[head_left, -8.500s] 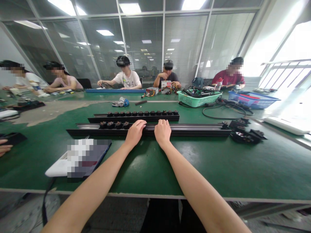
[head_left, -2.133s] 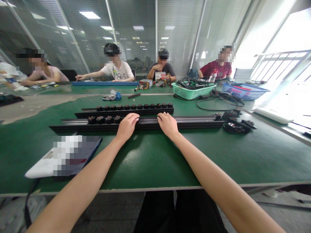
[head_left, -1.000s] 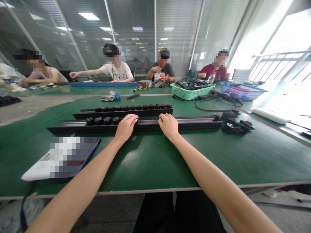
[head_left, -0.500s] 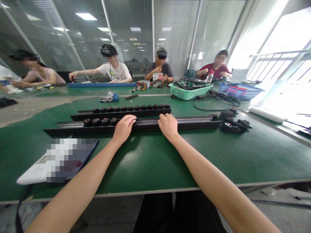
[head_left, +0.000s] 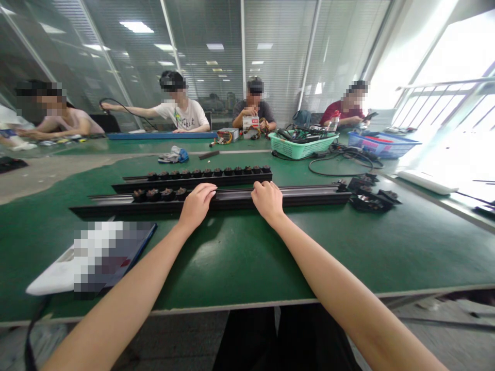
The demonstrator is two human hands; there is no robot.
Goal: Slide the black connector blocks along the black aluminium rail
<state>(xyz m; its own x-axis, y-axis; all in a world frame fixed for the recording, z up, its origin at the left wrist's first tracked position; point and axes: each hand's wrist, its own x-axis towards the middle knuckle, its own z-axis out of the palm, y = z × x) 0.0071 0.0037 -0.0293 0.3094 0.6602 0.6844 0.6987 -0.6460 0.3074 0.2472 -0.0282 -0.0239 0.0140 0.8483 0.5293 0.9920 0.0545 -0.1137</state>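
Note:
A long black rail (head_left: 309, 197) with a grey inner channel lies crosswise on the table before me. Several small black fittings (head_left: 167, 194) sit in its left part. My left hand (head_left: 198, 202) bends over the rail just right of these fittings, fingers closed and pressed together on it; what lies beneath the fingertips is hidden. Farther right, my right hand (head_left: 268, 200) grips the same rail with curled fingers. Behind it lies a second, shorter black rail (head_left: 193, 181) carrying a row of similar fittings. Loose black fittings (head_left: 373, 198) are heaped off the front rail's right end.
A pixelated tablet-like device (head_left: 131, 252) lies at the left front. Gloves (head_left: 174, 154) and a dark strip (head_left: 209, 154) lie farther back. A green basket (head_left: 303, 148) of cables and a blue basket (head_left: 381, 147) stand at the back right. Several people sit across the table.
My hands and both rails look unmoved. Across the table, the person in white has raised an arm with a black cable. The person in red now holds a dark flat object.

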